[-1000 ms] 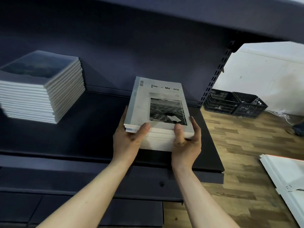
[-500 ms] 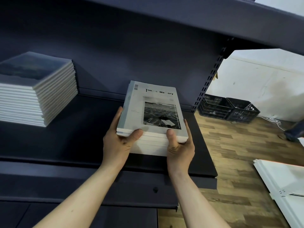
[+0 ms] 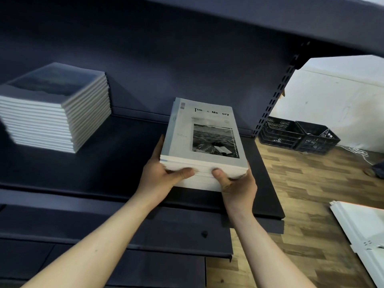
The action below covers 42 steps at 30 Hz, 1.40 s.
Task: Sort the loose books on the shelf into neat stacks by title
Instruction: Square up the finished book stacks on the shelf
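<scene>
A small stack of pale grey books (image 3: 204, 138) with a black-and-white photo on the cover rests near the right end of the dark shelf (image 3: 116, 163). My left hand (image 3: 164, 177) grips its near left corner, thumb on the front edge. My right hand (image 3: 236, 183) grips the near right corner the same way. The lower books of this stack sit a little forward of the upper ones. A taller, neat stack of books with a dark blue cover (image 3: 54, 107) stands at the shelf's left.
Another shelf board (image 3: 228, 21) hangs overhead and a slotted upright (image 3: 274, 96) closes the right side. Two black crates (image 3: 299, 136) sit on the wooden floor beyond. A white panel (image 3: 361, 231) lies on the floor at the right.
My thumbs have slid from the cover down onto the front edges of the stack. The stack itself has stayed put while the view shifted slightly.
</scene>
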Tool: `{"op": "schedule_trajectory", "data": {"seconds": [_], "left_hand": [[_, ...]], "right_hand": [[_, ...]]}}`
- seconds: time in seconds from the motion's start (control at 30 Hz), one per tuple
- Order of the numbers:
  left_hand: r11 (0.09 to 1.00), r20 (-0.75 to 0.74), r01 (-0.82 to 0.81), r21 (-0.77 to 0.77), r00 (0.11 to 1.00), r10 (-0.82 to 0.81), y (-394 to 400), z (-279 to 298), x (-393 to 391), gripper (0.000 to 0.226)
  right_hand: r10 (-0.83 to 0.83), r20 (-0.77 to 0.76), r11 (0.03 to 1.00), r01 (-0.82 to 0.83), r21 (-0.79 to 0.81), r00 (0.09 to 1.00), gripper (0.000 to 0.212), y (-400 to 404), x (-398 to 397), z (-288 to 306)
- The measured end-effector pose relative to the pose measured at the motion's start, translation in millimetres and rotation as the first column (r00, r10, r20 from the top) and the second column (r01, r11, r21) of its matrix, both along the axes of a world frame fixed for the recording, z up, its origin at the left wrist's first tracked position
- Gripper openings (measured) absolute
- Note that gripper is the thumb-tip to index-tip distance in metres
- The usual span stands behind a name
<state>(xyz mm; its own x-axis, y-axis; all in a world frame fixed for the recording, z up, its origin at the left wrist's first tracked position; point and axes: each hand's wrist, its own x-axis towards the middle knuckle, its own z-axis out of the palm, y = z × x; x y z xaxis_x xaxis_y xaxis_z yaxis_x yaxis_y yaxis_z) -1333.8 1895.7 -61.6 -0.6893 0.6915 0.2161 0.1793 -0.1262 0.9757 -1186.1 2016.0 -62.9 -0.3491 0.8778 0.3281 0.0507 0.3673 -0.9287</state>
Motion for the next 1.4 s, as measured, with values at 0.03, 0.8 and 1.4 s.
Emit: {"op": "schedule_trajectory", "data": {"seconds": [0.03, 0.8, 1.4], "left_hand": [[1.0, 0.003, -0.002, 0.0, 1.0, 0.002, 0, 1, 0, 0.105], [0.996, -0.021, -0.012, -0.087, 1.0, 0.011, -17, 15, 13, 0.091], [0.934, -0.208, 0.044, -0.354, 0.97, -0.124, -24, 4, -9, 0.115]], "right_hand": [[0.006, -0.006, 1.0, -0.006, 0.0, 1.0, 0.069, -1, 0, 1], [0.054, -0.044, 0.997, -0.057, -0.061, 0.998, 0.062, -11, 13, 3], [0.247, 0.144, 0.969, -0.242, -0.051, 0.958, 0.103, 6, 25, 3]]}}
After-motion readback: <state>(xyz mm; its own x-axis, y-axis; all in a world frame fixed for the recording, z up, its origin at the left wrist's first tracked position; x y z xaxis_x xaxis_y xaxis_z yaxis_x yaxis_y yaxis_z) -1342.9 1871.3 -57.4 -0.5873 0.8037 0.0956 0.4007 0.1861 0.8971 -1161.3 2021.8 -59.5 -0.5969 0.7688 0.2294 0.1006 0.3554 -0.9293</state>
